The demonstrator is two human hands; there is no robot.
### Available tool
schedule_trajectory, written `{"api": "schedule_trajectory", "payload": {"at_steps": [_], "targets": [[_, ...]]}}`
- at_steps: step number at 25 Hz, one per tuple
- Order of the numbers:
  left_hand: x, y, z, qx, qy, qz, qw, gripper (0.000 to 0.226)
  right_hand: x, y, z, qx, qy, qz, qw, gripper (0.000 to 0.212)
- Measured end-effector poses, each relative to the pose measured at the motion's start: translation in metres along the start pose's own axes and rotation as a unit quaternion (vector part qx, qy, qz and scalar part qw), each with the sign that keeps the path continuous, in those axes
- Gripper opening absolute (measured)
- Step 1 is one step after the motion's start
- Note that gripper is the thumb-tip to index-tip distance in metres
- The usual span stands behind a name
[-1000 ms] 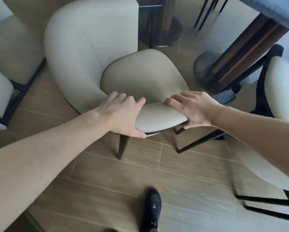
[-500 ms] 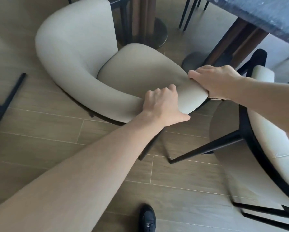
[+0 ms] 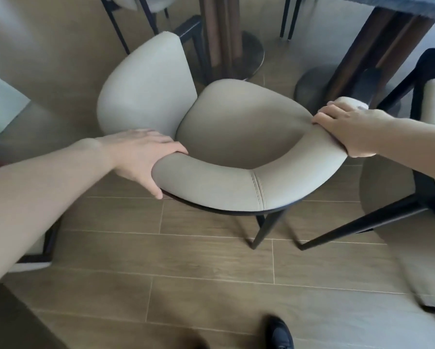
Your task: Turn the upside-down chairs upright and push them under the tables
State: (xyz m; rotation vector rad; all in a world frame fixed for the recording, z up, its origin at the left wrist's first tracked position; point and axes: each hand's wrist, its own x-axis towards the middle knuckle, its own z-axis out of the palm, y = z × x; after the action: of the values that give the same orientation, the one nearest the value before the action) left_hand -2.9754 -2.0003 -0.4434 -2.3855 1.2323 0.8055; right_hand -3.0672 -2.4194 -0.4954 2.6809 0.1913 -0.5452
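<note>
Chair held: a cream upholstered chair (image 3: 236, 137) stands upright on the wood-plank floor (image 3: 211, 285), its curved backrest nearest the camera, the seat facing up, black legs planted on the planks below the backrest.
Chair position: out in the open floor, its far edge near the round metal base of a pedestal table (image 3: 249, 56); no part of it can be seen to lie under a tabletop.
Left hand: the left hand (image 3: 146, 157) clasps the left end of the curved backrest, fingers laid over the top toward the seat, thumb running down the outer face to the black rim.
Left arm: extended forward and slightly right from the lower left corner of the view, wrist nearly straight.
Right hand: the right hand (image 3: 347, 129) grips the right end of the backrest, fingers curled over the padding from above, thumb tip showing at the lower outer side.
Right arm: enters from the right edge, forearm sloping down toward the hand.
Grip state: both hands are closed around the padding, one at each end of the backrest, well apart.
Second chair: another chair (image 3: 427, 172) at the right edge lies tipped, black legs pointing toward the held chair, one leg tip near its feet.
Right table: a dark tabletop (image 3: 412, 6) at the upper right, on a brown column with a round base.
Foot: a black shoe (image 3: 279, 333) on the floor at the bottom edge.
</note>
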Motion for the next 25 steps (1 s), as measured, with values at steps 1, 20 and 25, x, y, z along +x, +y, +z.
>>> {"api": "schedule_trajectory", "payload": {"at_steps": [1, 20, 25], "targets": [[0.004, -0.007, -0.001, 0.014, -0.009, 0.015, 1.0, 0.109, 0.0, 0.0, -0.002, 0.0, -0.006, -0.003, 1.0, 0.087], [0.027, -0.03, 0.029, 0.029, 0.182, 0.15, 0.971, 0.099, -0.03, -0.191, -0.09, 0.388, 0.025, 0.157, 0.908, 0.049], [0.027, -0.029, 0.026, 0.02, 0.191, 0.149, 0.97, 0.095, -0.048, -0.239, -0.103, 0.449, 0.147, 0.213, 0.855, 0.036]]}}
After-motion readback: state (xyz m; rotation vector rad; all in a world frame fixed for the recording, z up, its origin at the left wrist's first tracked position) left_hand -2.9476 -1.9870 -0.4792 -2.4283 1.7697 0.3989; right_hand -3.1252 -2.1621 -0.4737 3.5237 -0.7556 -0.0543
